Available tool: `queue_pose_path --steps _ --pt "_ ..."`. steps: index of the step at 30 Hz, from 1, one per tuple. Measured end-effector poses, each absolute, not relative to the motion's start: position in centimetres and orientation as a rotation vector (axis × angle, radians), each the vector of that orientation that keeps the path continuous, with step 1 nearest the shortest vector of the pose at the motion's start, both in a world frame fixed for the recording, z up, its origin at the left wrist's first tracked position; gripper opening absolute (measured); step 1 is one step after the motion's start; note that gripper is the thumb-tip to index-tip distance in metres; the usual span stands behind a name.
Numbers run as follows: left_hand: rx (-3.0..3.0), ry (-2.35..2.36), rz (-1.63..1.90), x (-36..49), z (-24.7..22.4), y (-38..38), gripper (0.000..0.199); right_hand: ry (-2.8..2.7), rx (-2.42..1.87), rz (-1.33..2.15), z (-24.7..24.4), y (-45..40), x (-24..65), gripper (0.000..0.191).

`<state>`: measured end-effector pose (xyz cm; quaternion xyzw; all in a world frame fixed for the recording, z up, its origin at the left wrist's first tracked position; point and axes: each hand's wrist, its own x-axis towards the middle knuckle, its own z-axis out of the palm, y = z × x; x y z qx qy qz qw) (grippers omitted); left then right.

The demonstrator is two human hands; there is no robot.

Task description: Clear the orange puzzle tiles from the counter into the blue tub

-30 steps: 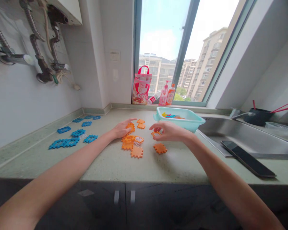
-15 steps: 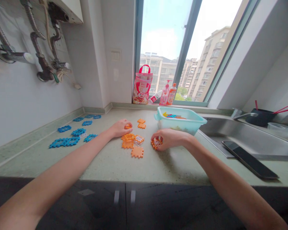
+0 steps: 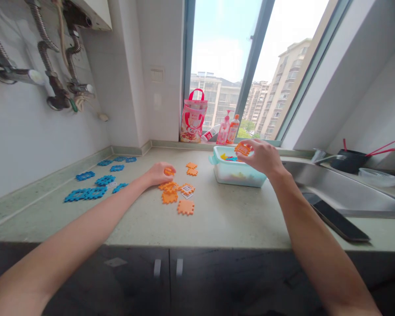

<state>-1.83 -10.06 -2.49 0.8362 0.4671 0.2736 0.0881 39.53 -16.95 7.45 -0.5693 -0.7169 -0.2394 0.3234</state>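
- Right hand [image 3: 262,157]: raised over the teal bin [image 3: 236,171], fingers pinched shut on an orange tile [image 3: 242,149] held at the fingertips above the bin's open top.
- Left hand [image 3: 158,173]: resting on the bench [image 3: 237,219] at the far edge of the orange pile [image 3: 176,191], fingers curled closed round a second orange piece [image 3: 168,171], only partly visible inside the grip.
- Teal bin: stands on the bench right of the pile, just left of the sink [image 3: 345,188]; coloured pieces already lie inside it.
- Orange pile: several interlocking tiles near the bench middle, one lone tile [image 3: 185,207] nearer, two small ones [image 3: 191,169] farther off.
- Blue tiles [image 3: 95,186]: a separate spread at far left, well apart from the orange ones.
- Handling note, as a judgement: the tile over the bin is best let go with the fingertips well inside the rim line, low enough that the light plastic does not bounce out; the left hand's piece wants a firm pinch on its toothed edges before lifting, so neighbouring tiles do not hook on and drag along.
- Other items: phone [image 3: 339,217] on the sink edge at right; pink bag [image 3: 193,116] and bottles [image 3: 228,128] on the window sill.
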Motion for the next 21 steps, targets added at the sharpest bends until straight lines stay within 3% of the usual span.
queue_pose_path --steps 5,9,15,21 --pt "2.54 1.434 0.81 -1.7 -2.6 -10.1 0.029 -1.84 -1.375 -0.664 6.6 -16.8 38.4 0.047" --pt "2.556 1.449 0.804 -1.8 -2.8 -9.9 0.029 -2.21 -0.925 -0.285 3.7 -18.4 31.5 0.037" --pt "2.578 1.424 0.886 -1.8 -2.8 -10.0 0.03 -2.661 -0.782 0.131 -1.2 -19.2 25.0 0.06" --pt "2.48 1.443 1.016 -1.8 -1.7 -10.9 0.033 -2.631 -0.655 0.405 -2.1 -17.2 26.8 0.038"
